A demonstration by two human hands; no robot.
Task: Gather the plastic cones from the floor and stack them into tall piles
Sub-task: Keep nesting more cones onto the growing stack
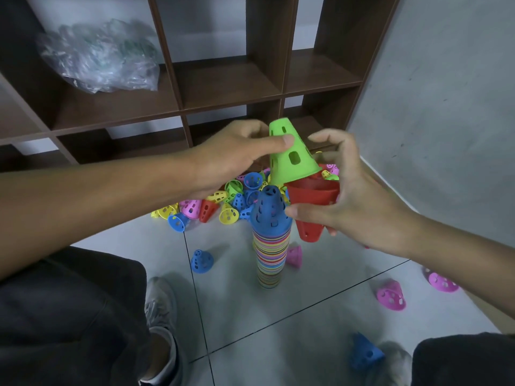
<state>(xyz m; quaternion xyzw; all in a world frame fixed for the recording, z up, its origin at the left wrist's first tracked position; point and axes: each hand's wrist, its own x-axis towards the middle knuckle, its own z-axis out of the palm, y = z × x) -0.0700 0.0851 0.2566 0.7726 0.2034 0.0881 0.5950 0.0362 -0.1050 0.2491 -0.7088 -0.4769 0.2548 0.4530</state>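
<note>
Green cone (289, 154), upright, pinched by the left hand (228, 160) for nesting; red cones (313, 201), inverted, apparently two nested, gripped by right hand (345, 196) fingers (323, 137); striped stack (271, 246) on floor (306, 316) just below both.

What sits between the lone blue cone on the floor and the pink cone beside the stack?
In the head view, the tall striped stack stands between the blue cone and the pink cone, with bare tile on the blue cone's side.
</note>
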